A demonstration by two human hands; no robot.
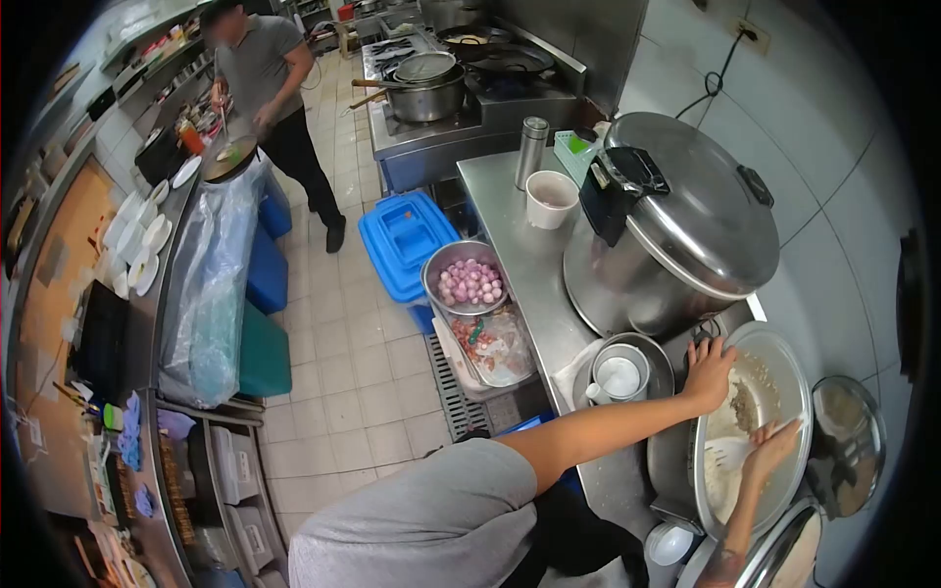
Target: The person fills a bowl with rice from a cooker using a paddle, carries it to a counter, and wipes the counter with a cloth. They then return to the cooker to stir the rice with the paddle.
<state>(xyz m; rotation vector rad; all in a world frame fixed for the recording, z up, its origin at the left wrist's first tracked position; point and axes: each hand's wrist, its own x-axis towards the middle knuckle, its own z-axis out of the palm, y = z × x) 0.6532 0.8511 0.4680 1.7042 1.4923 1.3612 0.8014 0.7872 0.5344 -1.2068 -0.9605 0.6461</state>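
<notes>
A large pale metal bowl stands at the lower right, with white rice-like food and a browner, grainy patch inside. My left hand grips the bowl's left rim, its fingers bent over the edge. In my right hand is a white rice paddle, its blade down against the white food. Part of its handle is hidden by my fingers. Just left of the bowl, a small metal pot with white contents sits inside a wider pan.
A big steel rice cooker stands beyond the bowl, near a white bucket and steel flask. Below the counter's edge sit a bowl of peeled shallots and blue bin. Another person stands across the aisle, holding a pan.
</notes>
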